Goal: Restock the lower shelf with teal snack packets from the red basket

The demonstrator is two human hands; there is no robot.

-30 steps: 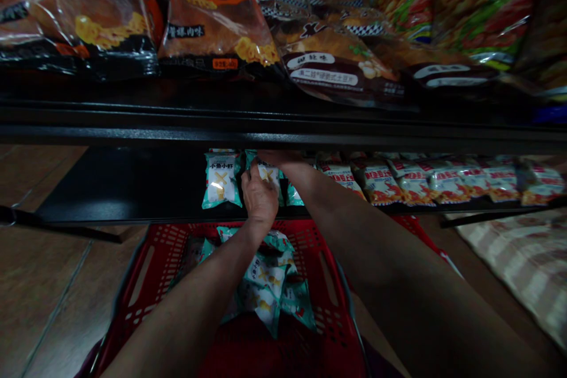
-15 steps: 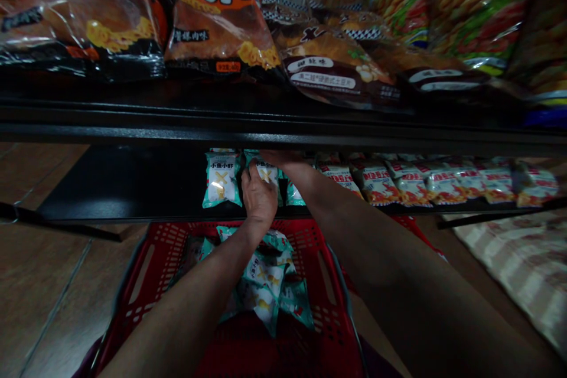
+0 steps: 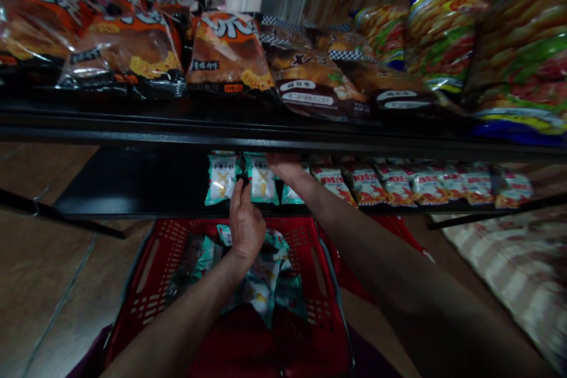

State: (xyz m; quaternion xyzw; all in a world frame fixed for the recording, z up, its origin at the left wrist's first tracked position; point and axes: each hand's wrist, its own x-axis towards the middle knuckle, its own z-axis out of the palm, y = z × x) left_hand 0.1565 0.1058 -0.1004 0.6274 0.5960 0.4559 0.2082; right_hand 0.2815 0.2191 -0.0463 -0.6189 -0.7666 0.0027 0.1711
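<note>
Three teal snack packets stand at the front of a black lower shelf (image 3: 133, 183): one at the left (image 3: 221, 177), one in the middle (image 3: 263, 180), and one mostly hidden behind my right wrist (image 3: 290, 195). My left hand (image 3: 245, 221) is just below the middle packet, its fingers stretched up towards the gap between the left and middle packets and holding nothing. My right hand (image 3: 283, 165) reaches under the upper shelf's edge to the middle packet's top right corner; its fingers are partly hidden. Below, a red basket (image 3: 146, 260) holds several more teal packets (image 3: 266, 274).
A row of red-and-white packets (image 3: 398, 183) fills the lower shelf to the right. Large orange, brown and green snack bags (image 3: 225, 53) lie on the black upper shelf (image 3: 177, 127). A striped cloth (image 3: 509, 260) lies at the right, with brown floor at the left.
My left hand has let go of the middle teal packet and drawn back towards the basket. The packet now stands on the shelf. The view has tilted up slightly.
</note>
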